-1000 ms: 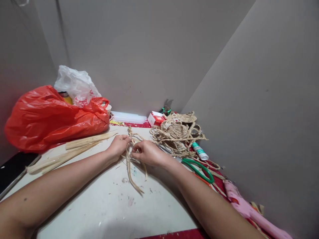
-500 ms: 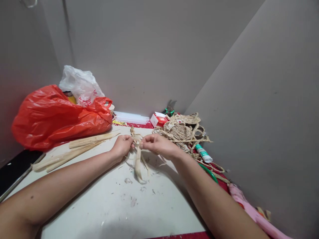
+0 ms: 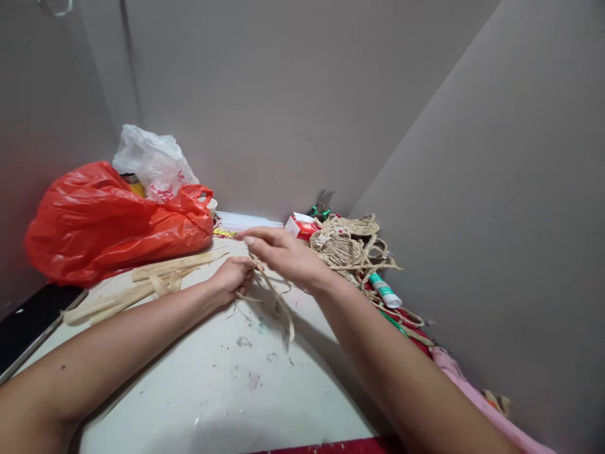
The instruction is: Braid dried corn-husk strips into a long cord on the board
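Above the white board, my left hand (image 3: 235,276) is closed in a pinch on a braid of dried, straw-coloured leaf strips. A narrow loose strip (image 3: 282,310) hangs from the braid toward the near right, and thinner ends stick out below the fingers. One wide strip (image 3: 165,285) curls behind my left forearm, over other leaf strips. My right hand (image 3: 288,255) hovers just above and right of the left, its fingers stretched out to the left and thumb apart. It partly hides the braid.
Long dried leaf strips (image 3: 113,301) lie on the board (image 3: 212,378) at left, before a red plastic bag (image 3: 113,221). Coiled plaited cord (image 3: 343,243), a red and white box (image 3: 301,227), green-handled pliers (image 3: 321,205) and a green-and-white roll (image 3: 385,291) lie at right.
The wide strip that hung between my hands now lies across to the left, behind my left forearm. My right hand has opened and moved up and left; my left keeps its pinch.
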`<act>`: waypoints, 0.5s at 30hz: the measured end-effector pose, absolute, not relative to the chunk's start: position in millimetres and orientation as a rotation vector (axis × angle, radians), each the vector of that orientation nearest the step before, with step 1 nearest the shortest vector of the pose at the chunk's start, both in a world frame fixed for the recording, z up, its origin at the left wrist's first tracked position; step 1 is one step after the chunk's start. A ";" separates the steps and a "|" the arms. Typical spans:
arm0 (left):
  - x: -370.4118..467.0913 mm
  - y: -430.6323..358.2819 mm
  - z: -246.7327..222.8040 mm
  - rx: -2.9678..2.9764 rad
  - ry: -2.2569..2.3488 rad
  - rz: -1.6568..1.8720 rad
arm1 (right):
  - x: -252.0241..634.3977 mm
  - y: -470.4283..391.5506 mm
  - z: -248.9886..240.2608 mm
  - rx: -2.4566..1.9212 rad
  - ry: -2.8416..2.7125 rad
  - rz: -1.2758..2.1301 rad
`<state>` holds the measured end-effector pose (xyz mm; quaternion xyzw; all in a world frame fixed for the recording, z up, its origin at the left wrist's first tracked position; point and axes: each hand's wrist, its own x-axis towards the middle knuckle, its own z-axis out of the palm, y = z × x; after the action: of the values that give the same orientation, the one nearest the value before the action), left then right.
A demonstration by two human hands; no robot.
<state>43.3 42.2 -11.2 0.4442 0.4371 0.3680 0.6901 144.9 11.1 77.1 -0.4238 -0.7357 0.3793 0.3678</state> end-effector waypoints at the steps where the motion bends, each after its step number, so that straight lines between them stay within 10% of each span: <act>1: 38.8 40.7 -10.2 0.978 0.937 0.799 | 157.3 15.5 71.6 -1.133 -1.817 0.997; 15: 33.2 42.7 -9.0 0.950 0.824 0.700 | 212.9 27.5 31.0 -1.234 -1.494 1.241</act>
<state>33.2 42.7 -9.0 0.4351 0.3774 0.3203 0.7521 212.9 27.5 31.0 -0.4896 -0.5927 0.4924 0.4082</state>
